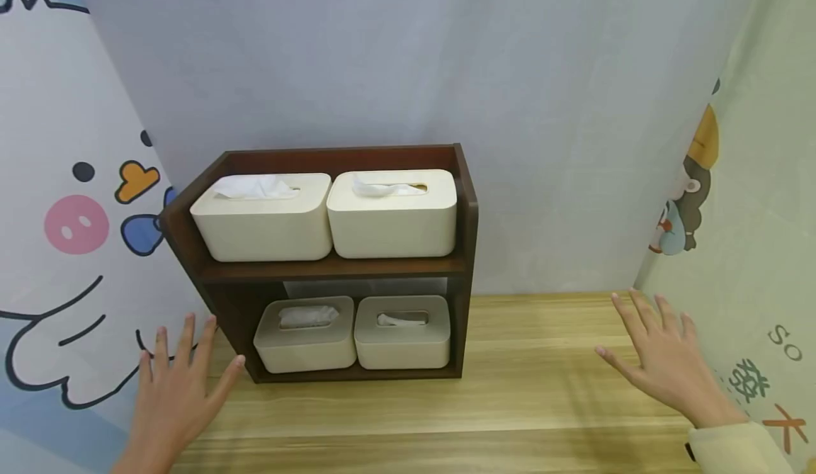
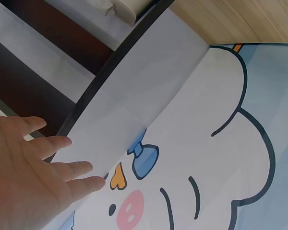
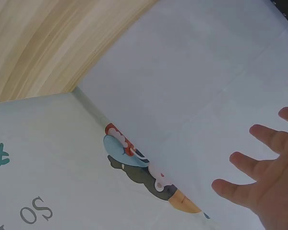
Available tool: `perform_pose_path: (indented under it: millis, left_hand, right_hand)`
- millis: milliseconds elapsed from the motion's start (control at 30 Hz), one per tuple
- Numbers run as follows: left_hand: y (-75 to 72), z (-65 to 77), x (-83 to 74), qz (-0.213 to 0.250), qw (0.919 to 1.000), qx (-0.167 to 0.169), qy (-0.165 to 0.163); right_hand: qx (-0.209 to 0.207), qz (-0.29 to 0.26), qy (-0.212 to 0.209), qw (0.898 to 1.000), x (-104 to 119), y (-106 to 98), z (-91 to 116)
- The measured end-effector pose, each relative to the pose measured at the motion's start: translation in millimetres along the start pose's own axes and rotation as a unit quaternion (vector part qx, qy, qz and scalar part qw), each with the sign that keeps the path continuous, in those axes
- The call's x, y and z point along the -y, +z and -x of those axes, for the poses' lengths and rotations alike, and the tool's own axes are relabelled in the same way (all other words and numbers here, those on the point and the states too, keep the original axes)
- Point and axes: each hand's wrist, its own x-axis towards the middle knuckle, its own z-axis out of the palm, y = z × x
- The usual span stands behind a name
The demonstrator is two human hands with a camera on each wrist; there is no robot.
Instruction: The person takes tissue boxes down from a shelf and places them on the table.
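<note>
My left hand [image 1: 175,396] is spread with straight fingers at the lower left, just beside the left side of a dark brown two-tier shelf [image 1: 331,268]. It holds nothing. On the right, my right hand [image 1: 669,357] is likewise spread above the wooden table, apart from the shelf and holding nothing. Two cream tissue boxes, the left one [image 1: 268,229] and the right one [image 1: 392,226], stand side by side on the upper tier. Below them sit two more tissue boxes, one at left [image 1: 309,350] and one at right [image 1: 403,346]. White tissue shows in each box's top slot.
The shelf stands on a light wood-grain table [image 1: 535,403] near a plain pale back curtain [image 1: 574,141]. A cartoon-printed panel [image 1: 57,141] rises at the left, close to my left hand. Another printed panel [image 1: 765,212] bounds the right side.
</note>
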Motion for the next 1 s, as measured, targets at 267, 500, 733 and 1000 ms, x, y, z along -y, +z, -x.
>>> perform_pose_path:
  millis: [267,500,733,1000]
  left_hand:
    - [-5.4,-5.4,2.5,0.006,0.9995,-0.029,0.008]
    - [-13.7,-14.3,5.2,0.01,0.9991,-0.04,0.01]
    - [-22.8,-28.3,10.3,0.012,0.9983,-0.051,0.024]
    - [-40.3,-46.4,7.4,0.027,0.9887,-0.141,0.043]
  right_hand:
    - [-0.015,-0.013,-0.015,1.0,8,-6,-12]
    - [-0.054,-0.015,-0.048,0.997,21,-15,-31]
    - [-0.085,-0.016,-0.069,0.994,39,-29,-53]
    - [-0.13,-0.053,-0.103,0.985,63,-39,-82]
